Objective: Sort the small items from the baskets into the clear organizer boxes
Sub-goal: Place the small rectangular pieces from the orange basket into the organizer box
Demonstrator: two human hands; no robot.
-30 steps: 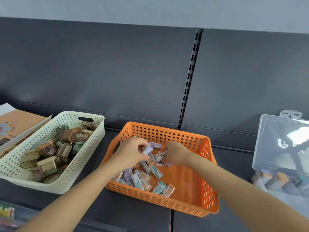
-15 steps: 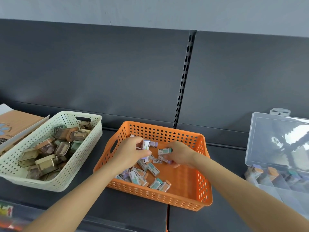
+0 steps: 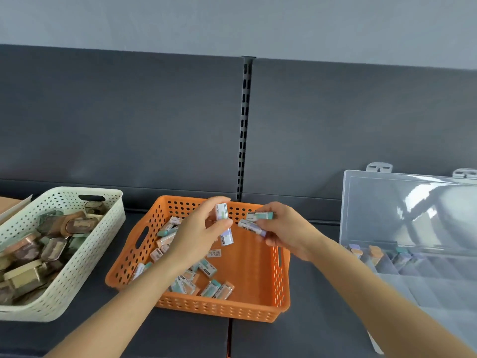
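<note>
Gathering erasers: your left hand [image 3: 204, 236] curled round purple-tipped erasers [image 3: 222, 215], your right hand [image 3: 286, 231] pinching teal eraser [image 3: 260, 216] plus second one beneath, both above orange basket [image 3: 219, 308], frame centre. Loose erasers [image 3: 184, 284] remain on basket floor. Next move, likely: carry handful right to clear organizer box [image 3: 413, 280], lid up; match colours to compartments. Dark shelf deck [image 3: 322, 332], slotted grey back panel [image 3: 129, 125], white basket [image 3: 77, 267] far left.

Dark grey shelf deck [image 3: 322, 332] with centre seam, dark grey metal back panel [image 3: 116, 120] along its rear edge, slotted grey upright strip [image 3: 244, 130] at panel joint, pale grey wall [image 3: 232, 21] above, brown cardboard box [image 3: 9, 202] at far-left edge.
</note>
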